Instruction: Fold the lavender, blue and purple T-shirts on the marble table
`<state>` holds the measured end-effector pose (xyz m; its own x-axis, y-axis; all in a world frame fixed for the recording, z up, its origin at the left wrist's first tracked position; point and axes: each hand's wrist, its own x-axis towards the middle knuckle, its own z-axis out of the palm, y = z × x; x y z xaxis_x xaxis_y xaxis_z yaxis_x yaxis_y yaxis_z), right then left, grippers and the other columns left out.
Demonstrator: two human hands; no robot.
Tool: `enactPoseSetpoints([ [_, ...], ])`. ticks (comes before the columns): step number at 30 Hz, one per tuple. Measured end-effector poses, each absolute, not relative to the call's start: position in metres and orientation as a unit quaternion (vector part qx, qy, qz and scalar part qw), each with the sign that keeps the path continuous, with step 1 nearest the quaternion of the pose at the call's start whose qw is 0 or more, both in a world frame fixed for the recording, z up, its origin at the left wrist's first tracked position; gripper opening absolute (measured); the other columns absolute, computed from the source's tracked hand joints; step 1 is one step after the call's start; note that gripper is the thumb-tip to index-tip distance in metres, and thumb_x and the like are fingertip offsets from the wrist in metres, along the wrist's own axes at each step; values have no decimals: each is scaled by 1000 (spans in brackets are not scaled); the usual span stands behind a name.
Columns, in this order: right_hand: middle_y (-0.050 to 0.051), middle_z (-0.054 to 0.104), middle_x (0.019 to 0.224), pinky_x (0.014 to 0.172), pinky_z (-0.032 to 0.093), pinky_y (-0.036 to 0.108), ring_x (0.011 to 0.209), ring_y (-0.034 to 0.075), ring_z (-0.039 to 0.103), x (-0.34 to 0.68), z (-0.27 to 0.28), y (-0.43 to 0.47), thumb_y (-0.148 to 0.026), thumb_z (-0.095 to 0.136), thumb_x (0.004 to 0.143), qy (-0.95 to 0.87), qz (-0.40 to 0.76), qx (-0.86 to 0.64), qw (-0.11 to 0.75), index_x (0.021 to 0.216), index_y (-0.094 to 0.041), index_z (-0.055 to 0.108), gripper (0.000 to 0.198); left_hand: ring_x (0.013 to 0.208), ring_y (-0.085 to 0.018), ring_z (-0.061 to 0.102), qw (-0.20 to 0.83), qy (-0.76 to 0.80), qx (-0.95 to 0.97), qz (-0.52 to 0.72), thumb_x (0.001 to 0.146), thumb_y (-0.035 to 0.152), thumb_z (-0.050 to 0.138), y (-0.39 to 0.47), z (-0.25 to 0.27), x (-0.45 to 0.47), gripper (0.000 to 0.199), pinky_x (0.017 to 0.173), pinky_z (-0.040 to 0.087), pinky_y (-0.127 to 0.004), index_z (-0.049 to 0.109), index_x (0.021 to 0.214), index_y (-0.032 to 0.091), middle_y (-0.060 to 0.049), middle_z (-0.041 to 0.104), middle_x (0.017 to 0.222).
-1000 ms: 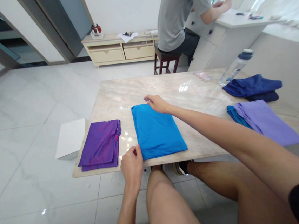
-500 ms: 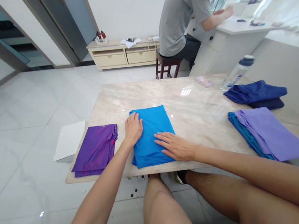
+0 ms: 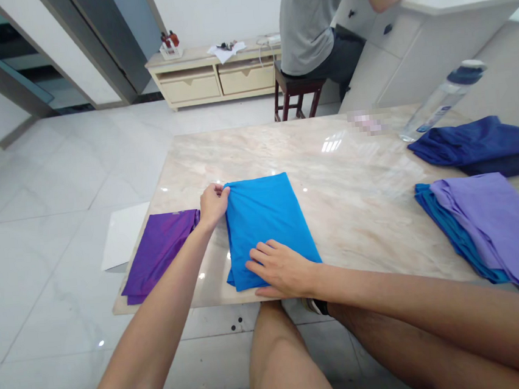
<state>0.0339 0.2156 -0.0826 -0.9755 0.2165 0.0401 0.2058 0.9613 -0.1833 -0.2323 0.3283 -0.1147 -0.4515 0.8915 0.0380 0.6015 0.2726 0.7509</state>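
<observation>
A bright blue piece of folded cloth (image 3: 265, 212) lies on the marble-patterned table in front of me. My left hand (image 3: 214, 203) pinches its far left corner between thumb and fingers. Over the near part of the cloth rests my right hand (image 3: 282, 269), fingers stretched out, with the thumb by the near edge. A folded purple cloth (image 3: 159, 247) lies to the left, partly covered by my left forearm.
On the right lie a folded lavender cloth (image 3: 496, 220) on a teal cloth (image 3: 459, 236), and a navy cloth (image 3: 479, 140). A clear bottle (image 3: 439, 107) stands behind them. Beyond the table (image 3: 356, 197), a person in a grey shirt (image 3: 311, 24) sits on a stool (image 3: 297, 87).
My left hand has gone from lying flat on the blue cloth to pinching its far left corner. My right hand has slid nearer and a little left. The view has shifted slightly.
</observation>
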Motion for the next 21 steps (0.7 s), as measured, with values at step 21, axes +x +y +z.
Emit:
enactPoseSetpoints([
  [21, 15, 80, 126, 103, 54, 38, 121, 24, 69, 24, -94, 227, -18, 49, 113, -959, 175, -86, 207, 126, -16, 77, 30, 148, -31, 59, 73, 674, 663, 316, 115, 38, 43, 219, -110, -186, 46, 130, 45, -52, 57, 155, 20, -19, 65, 156],
])
